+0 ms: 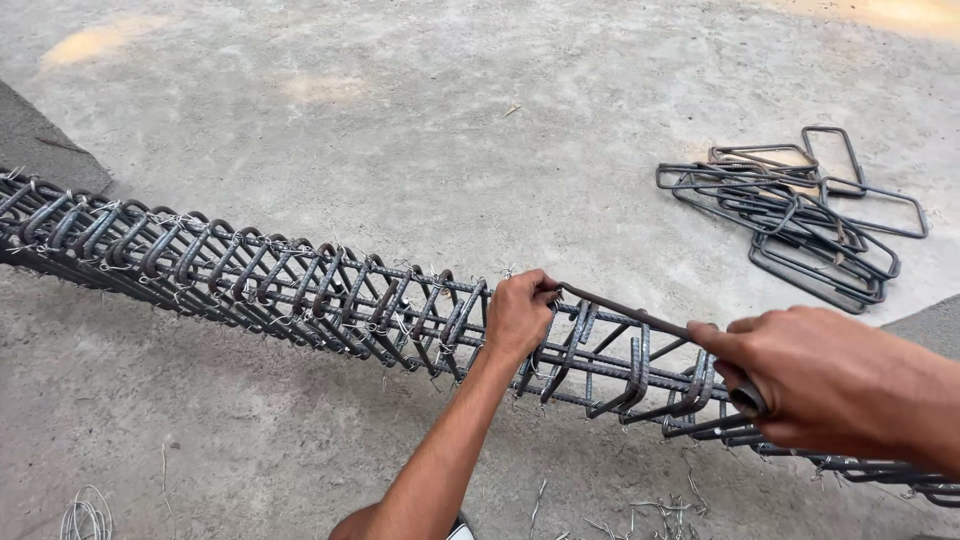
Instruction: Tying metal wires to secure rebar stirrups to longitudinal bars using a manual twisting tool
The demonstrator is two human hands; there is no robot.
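Left hand: your left hand is clenched over the top of the rebar cage, at the far end of the tool.
Right hand: your right hand is clenched around the near end of the long metal tool, which runs as a thin rod from one hand to the other.
Cage position: the rebar cage lies on its side on the concrete floor, running from the left edge of view past both hands to the lower right.
Cage build: long bars pass through closely spaced stirrups bound with thin wire.
Handling, cage: judge it heavy and stiff; ribbed bars give good grip, cut wire ends may prick. Take hold on a long bar between stirrups.
Handling, tool: rigid, slim steel; likely to twist in the palm, so grip it at both ends.
Loose stirrups: a pile of spare stirrups lies well apart on the floor, upper right.
Wire: a wire coil lies at lower left.
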